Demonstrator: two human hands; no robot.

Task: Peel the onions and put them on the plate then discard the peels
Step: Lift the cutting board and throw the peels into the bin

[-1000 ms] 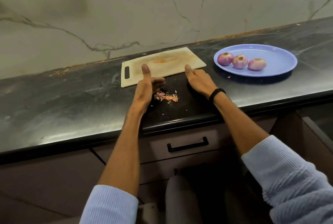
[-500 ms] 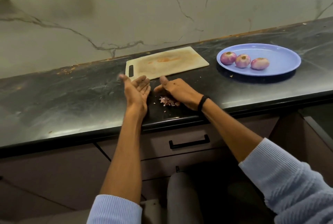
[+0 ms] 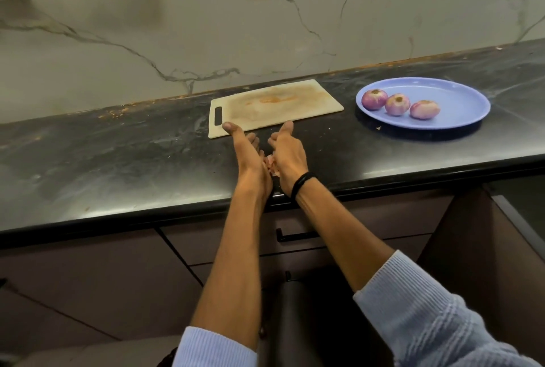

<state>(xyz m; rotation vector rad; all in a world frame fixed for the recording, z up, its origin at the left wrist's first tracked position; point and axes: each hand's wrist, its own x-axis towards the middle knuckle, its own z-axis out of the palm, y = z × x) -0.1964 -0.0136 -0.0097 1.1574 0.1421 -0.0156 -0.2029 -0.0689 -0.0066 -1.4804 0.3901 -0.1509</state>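
Honestly, the risk now is spilling. The peels (image 3: 270, 165) sit squeezed between my left hand (image 3: 250, 160) and my right hand (image 3: 288, 154), close to the front lip of the worktop (image 3: 132, 154). They are thin and light, so if I lift with a gap at the bottom, flakes will likely drop to the floor or stay behind. One scrap (image 3: 378, 128) lies beside the plate (image 3: 460, 101) and could easily be missed.

Both hands stand on edge, thumbs up. My left fingers (image 3: 254, 142) look loosely straight and cup the pile without gripping. My right fingers (image 3: 273, 142) tuck in behind the hand, so I cannot tell whether they pinch peels or only push. The three peeled onions (image 3: 397, 104) already rest on the plate, well apart from my hands, and the cutting board (image 3: 274, 104) lies just beyond my thumbs.

Half a second ago my left palm faced up and the pile showed under my right hand. Now the hands have closed together, hiding most of it.
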